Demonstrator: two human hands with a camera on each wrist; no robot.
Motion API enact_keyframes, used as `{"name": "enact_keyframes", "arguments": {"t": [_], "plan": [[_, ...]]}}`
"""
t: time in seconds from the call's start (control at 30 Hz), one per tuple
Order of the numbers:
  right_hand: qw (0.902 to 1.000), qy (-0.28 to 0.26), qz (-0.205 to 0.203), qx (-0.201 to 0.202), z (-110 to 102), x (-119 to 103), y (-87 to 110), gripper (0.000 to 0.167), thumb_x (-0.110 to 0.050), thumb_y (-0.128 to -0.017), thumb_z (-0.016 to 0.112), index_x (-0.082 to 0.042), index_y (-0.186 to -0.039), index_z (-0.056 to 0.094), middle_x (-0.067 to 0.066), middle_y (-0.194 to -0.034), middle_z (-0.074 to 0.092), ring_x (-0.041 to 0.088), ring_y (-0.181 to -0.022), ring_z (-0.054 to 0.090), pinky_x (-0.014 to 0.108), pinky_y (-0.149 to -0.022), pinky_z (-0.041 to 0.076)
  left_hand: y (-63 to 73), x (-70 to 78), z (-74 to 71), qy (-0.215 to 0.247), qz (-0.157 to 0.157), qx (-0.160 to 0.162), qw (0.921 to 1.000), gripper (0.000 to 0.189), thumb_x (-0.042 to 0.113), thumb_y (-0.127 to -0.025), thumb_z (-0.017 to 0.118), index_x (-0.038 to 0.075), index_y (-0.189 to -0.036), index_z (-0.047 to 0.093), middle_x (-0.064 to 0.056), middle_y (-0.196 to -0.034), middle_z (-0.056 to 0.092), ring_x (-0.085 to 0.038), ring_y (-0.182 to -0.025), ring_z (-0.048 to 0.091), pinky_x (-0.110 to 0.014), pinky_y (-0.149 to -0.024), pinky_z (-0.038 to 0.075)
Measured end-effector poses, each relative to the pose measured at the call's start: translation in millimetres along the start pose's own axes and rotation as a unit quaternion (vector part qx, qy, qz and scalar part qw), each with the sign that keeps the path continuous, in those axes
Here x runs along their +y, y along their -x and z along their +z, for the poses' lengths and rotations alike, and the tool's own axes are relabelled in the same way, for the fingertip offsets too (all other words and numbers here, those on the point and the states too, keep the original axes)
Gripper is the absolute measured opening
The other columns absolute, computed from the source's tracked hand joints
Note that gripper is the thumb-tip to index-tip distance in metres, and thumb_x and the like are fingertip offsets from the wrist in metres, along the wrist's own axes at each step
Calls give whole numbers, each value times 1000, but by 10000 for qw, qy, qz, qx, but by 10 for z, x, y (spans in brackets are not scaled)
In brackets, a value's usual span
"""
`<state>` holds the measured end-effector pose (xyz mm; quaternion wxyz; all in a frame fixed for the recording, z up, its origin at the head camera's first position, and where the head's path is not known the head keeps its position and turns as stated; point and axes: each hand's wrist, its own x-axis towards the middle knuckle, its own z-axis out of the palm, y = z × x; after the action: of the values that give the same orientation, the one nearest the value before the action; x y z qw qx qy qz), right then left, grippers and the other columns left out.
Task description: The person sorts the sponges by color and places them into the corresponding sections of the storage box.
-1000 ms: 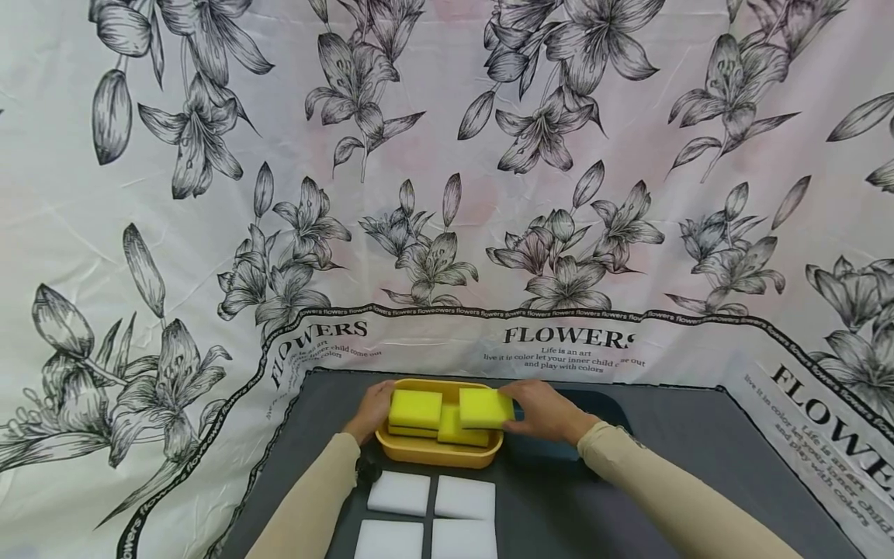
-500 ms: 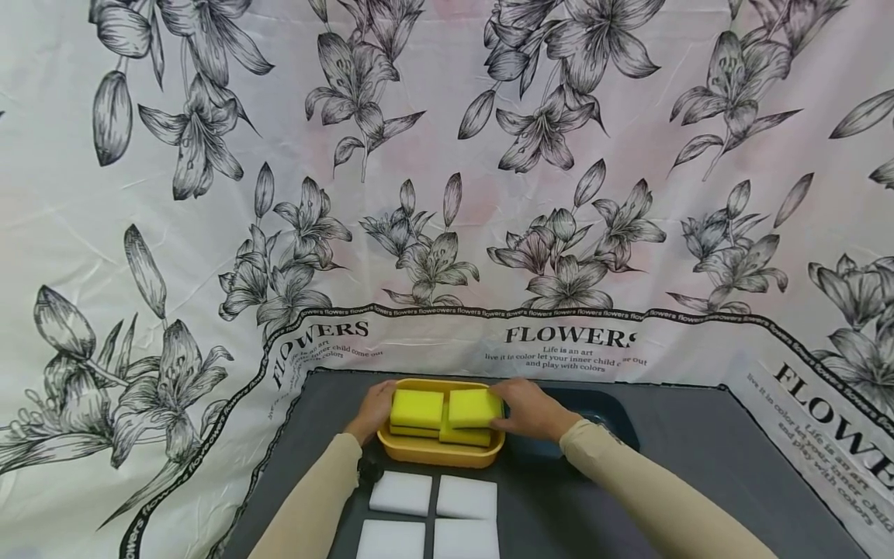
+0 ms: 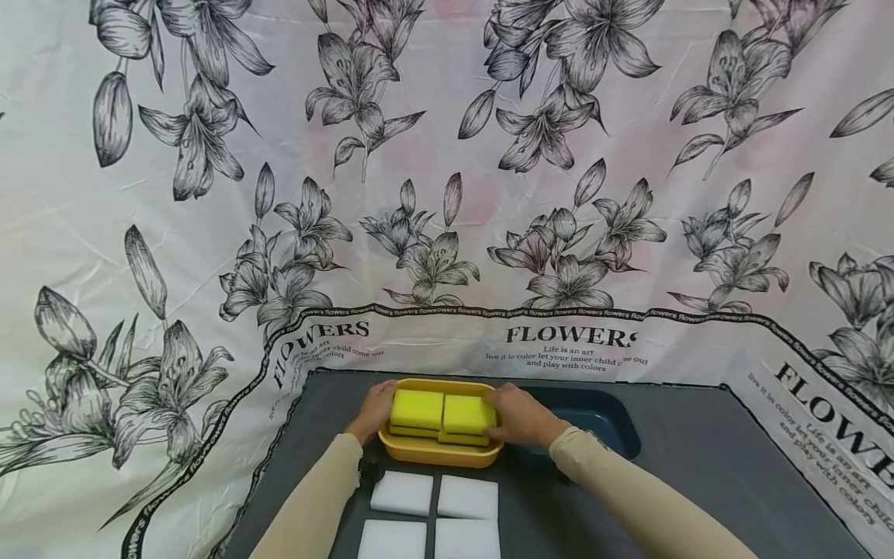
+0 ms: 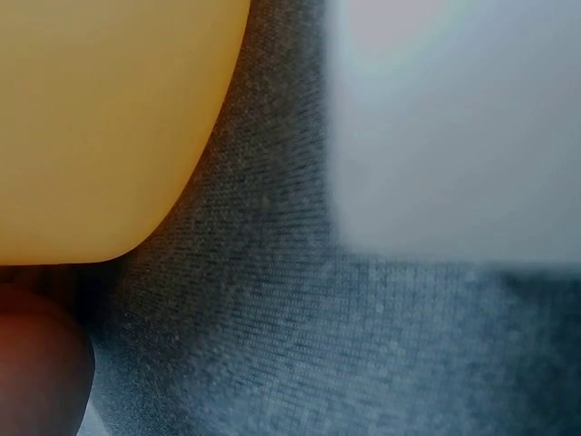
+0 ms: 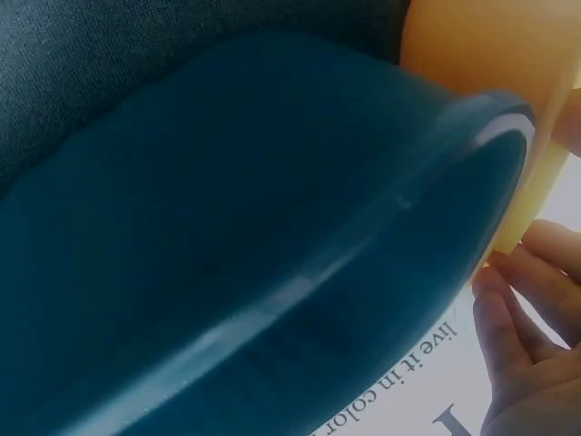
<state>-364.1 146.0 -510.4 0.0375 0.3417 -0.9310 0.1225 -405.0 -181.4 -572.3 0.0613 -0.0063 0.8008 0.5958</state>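
Note:
A yellow oval tub [image 3: 436, 456] stands near the back of the dark table. Inside it lie yellow sponges in two side-by-side stacks. My left hand [image 3: 374, 411] holds the tub's left end; the left wrist view catches a fingertip [image 4: 41, 363] below the tub's curved wall [image 4: 100, 136]. At the opposite end, my right hand [image 3: 522, 416] pinches the top right sponge [image 3: 469, 414], which sits level beside the top left sponge [image 3: 417, 409]. In the right wrist view, bent right-hand fingers [image 5: 545, 282] show beyond the blue tub's rim, with part of the hand out of frame.
Right of the yellow tub stands a dark blue tub [image 3: 606, 415], partly behind my right forearm. Several white sponge blocks [image 3: 401, 494] lie in rows in front of the yellow tub. A flower-printed cloth [image 3: 447, 194] rises behind the table.
My right hand has moved left with the yellow sponge, bringing it from over the tub's right rim onto the right stack, against the left one. The left hand has stayed at the tub.

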Motion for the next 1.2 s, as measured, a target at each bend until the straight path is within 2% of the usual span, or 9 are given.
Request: {"name": "enact_keyframes", "arguments": {"t": [0.23, 0.37, 0.53, 0.7, 0.87, 0.97, 1.07, 1.2], "plan": [[9997, 189, 118, -97, -4, -20, 33, 48, -31, -94, 89, -5, -131, 72, 10, -123, 78, 31, -119, 65, 47, -96, 60, 10, 14, 16, -28, 33, 41, 10000, 53, 31, -122, 31, -1, -158, 54, -24, -154, 59, -41, -141, 58, -62, -122, 44], [9996, 117, 157, -184, -52, -12, 74, 51, -34, -96, 86, -5, -135, 71, 11, -129, 76, 33, -124, 64, 50, -101, 59, 8, 27, 14, -35, 6, 28, 10000, 53, 32, -122, 32, 0, -158, 54, -24, -154, 60, -41, -141, 58, -62, -121, 44], [9998, -105, 150, -104, -158, 27, 156, 51, -37, -102, 79, -5, -141, 70, 14, -140, 72, 36, -131, 63, 55, -109, 56, -29, 39, 14, 32, -92, 43, 9999, 54, 32, -122, 32, -1, -159, 53, -24, -157, 58, -42, -144, 56, -62, -124, 43], [9994, -218, 272, -7, -286, 179, 226, 48, -37, -109, 70, -5, -143, 69, 14, -143, 71, 38, -136, 63, 58, -114, 53, -30, 37, -14, 379, -226, 149, 9989, 52, 31, -121, 34, 1, -157, 57, -23, -156, 59, -41, -143, 58, -61, -122, 46], [9965, -259, 783, 168, -434, 422, 366, 52, -42, -111, 66, -4, -146, 67, 16, -145, 70, 40, -137, 64, 60, -114, 52, 0, -6, -70, 936, -263, 123, 9952, 54, 33, -121, 31, 3, -158, 56, -23, -157, 57, -41, -143, 57, -59, -122, 47], [9896, -650, 1180, 507, -533, 565, 482, 53, -41, -112, 63, -1, -145, 67, 20, -145, 70, 43, -133, 66, 62, -110, 54, 34, -14, -106, 963, -186, 314, 9947, 52, 33, -121, 34, 2, -157, 57, -23, -153, 61, -39, -139, 61, -56, -120, 50], [9761, -1060, 1630, 976, -631, 716, 625, 52, -40, -113, 61, 2, -143, 68, 24, -143, 70, 46, -130, 68, 65, -108, 54, 79, 5, -154, 810, -72, 581, 9950, 51, 31, -120, 37, 1, -155, 59, -23, -150, 65, -38, -136, 63, -55, -118, 51], [9577, -1234, 2170, 1428, -721, 947, 860, 49, -39, -114, 58, 2, -140, 70, 25, -138, 73, 47, -124, 69, 67, -104, 54, 124, 55, -254, 501, 184, 786, 9955, 51, 30, -121, 36, -2, -155, 57, -24, -153, 64, -41, -140, 62, -57, -119, 49]]}}
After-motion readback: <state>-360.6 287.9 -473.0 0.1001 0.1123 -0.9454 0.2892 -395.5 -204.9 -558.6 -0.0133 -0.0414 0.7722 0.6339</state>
